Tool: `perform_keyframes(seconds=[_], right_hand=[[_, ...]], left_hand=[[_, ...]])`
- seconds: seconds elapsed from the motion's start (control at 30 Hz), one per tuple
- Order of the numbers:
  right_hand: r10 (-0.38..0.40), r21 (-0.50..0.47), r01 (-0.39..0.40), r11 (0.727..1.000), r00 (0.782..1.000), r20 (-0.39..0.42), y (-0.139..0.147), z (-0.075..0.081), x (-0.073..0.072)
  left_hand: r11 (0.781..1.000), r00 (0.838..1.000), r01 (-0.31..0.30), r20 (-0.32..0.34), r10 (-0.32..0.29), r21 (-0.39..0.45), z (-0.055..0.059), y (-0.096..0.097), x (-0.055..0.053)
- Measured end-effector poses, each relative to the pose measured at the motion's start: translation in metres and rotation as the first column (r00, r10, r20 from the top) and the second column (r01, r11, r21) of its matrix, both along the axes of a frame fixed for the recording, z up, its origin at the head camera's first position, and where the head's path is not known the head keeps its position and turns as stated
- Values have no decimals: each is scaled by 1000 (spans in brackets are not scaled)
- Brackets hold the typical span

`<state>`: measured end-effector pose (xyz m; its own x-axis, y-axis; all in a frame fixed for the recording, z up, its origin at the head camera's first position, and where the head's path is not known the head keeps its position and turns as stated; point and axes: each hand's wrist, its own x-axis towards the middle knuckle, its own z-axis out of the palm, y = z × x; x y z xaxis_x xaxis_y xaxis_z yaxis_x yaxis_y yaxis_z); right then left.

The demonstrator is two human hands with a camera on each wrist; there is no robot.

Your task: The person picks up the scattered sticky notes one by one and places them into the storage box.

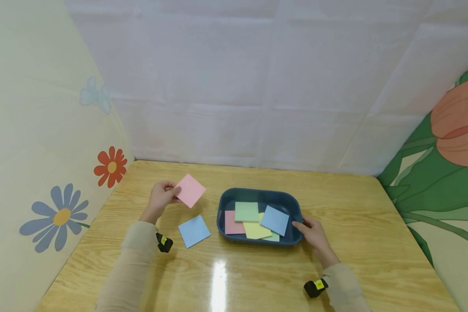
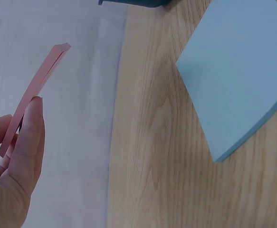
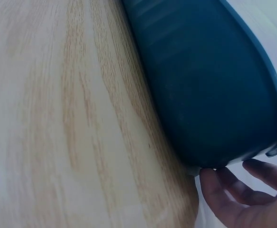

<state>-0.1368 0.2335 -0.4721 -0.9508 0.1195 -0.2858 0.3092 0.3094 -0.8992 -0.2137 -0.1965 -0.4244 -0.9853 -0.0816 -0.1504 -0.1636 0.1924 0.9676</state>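
Note:
My left hand (image 1: 162,198) pinches a pink sticky note pad (image 1: 191,190) between thumb and fingers, raised above the left part of the table. Seen edge-on in the left wrist view, the pink pad (image 2: 33,92) is thin and slightly bent. Below it a blue sticky note pad (image 1: 195,231) lies flat on the wood. My right hand (image 1: 315,237) grips the right end of a dark blue plastic bin (image 1: 257,195), thumb at the rim. In the right wrist view, fingertips (image 3: 212,183) touch the bin's underside. Pink, green, yellow and blue pads overlap inside the bin.
The wooden table (image 1: 359,216) meets a white cloth backdrop (image 1: 249,86) at its far edge. Flower-printed panels stand at the left (image 1: 54,143) and right (image 1: 444,182). Each wrist wears a small black camera.

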Motion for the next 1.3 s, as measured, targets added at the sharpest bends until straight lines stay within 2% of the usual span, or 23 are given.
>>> perform_keyframes(seconds=[0.33,0.97,1.1,1.3], right_hand=[[3,11,-3,1000,1000,-6,0,-1,1],[9,26,-9,1000,1000,-13,0,-1,1],[11,27,-10,1000,1000,-22,0,-1,1],[18,24,-18,1000,1000,-22,0,-1,1]], left_hand=[[999,999,30,-22,-29,24,5,10,1],[993,994,96,-53,-92,73,11,33,-4],[991,991,121,-60,-118,55,13,39,-4],[985,987,155,-62,-150,78,13,48,-5]])
